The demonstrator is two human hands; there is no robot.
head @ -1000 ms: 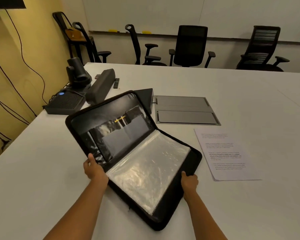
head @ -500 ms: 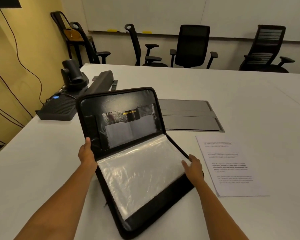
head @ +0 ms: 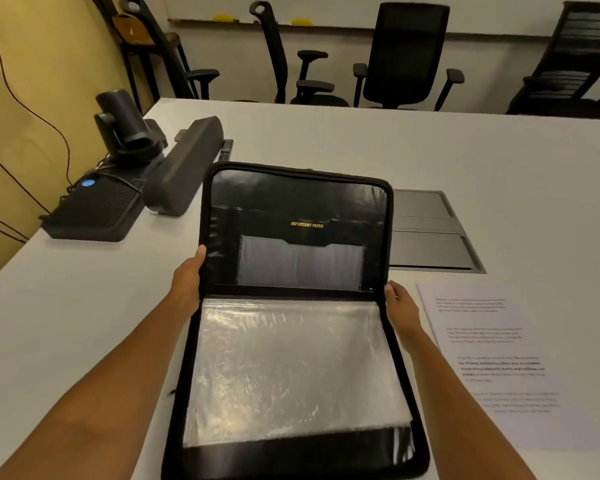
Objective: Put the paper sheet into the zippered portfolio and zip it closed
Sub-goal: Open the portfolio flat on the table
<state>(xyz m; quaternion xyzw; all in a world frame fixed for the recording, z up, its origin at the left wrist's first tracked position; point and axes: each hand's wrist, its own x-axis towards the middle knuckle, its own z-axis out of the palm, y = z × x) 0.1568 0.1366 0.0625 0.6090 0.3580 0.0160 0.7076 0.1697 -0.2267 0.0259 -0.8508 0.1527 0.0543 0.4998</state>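
The black zippered portfolio (head: 297,202) lies open in front of me on the white table (head: 465,161), its lid tilted up and clear plastic sleeves (head: 291,368) on the lower half. My left hand (head: 187,277) grips the lid's left edge near the hinge. My right hand (head: 400,306) holds the right edge at the hinge. The printed paper sheet (head: 499,362) lies flat on the table just right of the portfolio, untouched.
A conference camera (head: 125,129), a black speaker bar (head: 182,164) and a flat black device (head: 90,209) sit at the table's left. A grey cable hatch (head: 430,233) is set into the table behind the portfolio. Office chairs (head: 406,53) line the far side.
The portfolio has been turned from a slanted position to square in front of me and its lid raised more upright. Both hands shifted up along its edges to the hinge.
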